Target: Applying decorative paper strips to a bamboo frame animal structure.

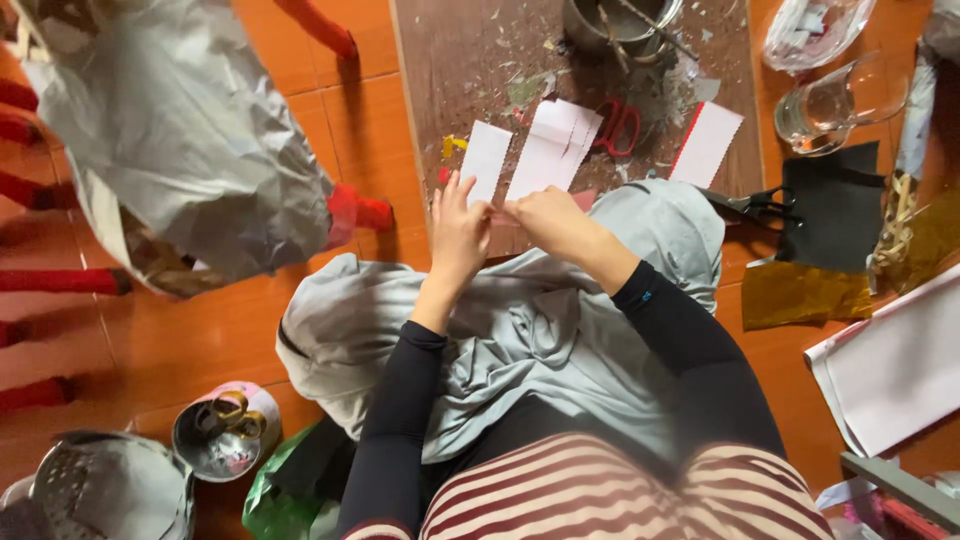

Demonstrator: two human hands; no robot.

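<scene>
Head view: three white paper pieces [553, 150]

1. Metal pot [622, 22]: cut off by the top edge.
2. Pink strip [500, 213]: mostly hidden between right hand [545, 215] and left hand [458, 232].
3. Colander [100, 490]: cropped at the bottom edge.

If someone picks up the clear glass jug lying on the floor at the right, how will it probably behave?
The glass jug lies on its side on the orange floor, so a push would probably make it roll. It looks like thick clear glass, so it is likely heavy for its size and breakable. Its smooth surface may be slippery; the handle seems the safer grip.
</scene>
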